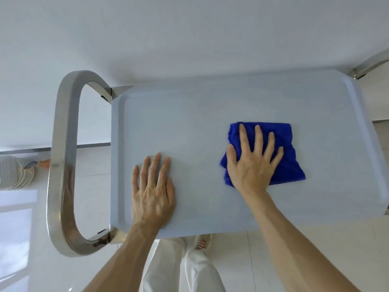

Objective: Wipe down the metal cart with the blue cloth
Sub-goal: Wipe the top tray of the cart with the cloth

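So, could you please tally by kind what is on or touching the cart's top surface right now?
Blue cloth: 1, folded, lying on the cart top
Hands: 2, left hand flat on the bare top, right hand spread on the cloth
Total: 3

Both bare forearms reach forward from the near edge, angled slightly inward. The left hand [153, 192] lies palm down and flat, fingers straight and close together, thumb out to the left. The right hand [251, 163], farther off and to the right, is also palm down, its fingers straight and spread wide, pressing downward.
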### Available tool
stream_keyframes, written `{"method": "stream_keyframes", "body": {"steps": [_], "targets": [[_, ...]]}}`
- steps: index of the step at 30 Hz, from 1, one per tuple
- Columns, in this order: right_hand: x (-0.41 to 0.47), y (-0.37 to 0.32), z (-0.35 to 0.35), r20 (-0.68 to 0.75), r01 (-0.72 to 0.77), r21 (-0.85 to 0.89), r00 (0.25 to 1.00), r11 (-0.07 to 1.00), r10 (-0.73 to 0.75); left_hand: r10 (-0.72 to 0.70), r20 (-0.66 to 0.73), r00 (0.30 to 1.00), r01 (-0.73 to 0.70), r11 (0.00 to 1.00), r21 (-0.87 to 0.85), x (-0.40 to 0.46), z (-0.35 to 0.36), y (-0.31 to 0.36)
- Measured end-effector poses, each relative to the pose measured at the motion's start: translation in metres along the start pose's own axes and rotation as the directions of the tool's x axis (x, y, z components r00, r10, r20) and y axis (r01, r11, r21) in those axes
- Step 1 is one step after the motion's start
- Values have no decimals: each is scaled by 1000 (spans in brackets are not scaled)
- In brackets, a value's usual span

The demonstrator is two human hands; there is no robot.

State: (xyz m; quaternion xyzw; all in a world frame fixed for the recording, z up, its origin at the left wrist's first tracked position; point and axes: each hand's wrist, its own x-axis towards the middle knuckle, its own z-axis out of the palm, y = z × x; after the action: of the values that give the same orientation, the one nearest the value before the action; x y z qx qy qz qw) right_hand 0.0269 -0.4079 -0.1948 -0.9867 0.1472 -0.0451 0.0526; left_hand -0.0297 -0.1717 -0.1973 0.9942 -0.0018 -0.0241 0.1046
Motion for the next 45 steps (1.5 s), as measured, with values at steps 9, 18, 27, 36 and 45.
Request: {"method": "stream_keyframes", "body": {"steps": [9,18,27,36,45], "targets": [[-131,12,-3,131,487,153,852,860,-506,-3,8,1000,3,1000,1,-4,-2,-2],[18,7,1,36,237,22,971,971,-238,27,-50,998,-28,999,-24,-4,6,-4],[-5,-63,8,51,491,84,867,867,-496,27,-18,999,-28,998,-50,-4,3,-5],[50,14,1,27,454,15,890,891,-455,30,-37,999,-32,997,-72,-3,0,2],[106,-119,20,-18,161,60,987,985,-160,19,-21,1000,-20,997,-68,-2,0,0]]}}
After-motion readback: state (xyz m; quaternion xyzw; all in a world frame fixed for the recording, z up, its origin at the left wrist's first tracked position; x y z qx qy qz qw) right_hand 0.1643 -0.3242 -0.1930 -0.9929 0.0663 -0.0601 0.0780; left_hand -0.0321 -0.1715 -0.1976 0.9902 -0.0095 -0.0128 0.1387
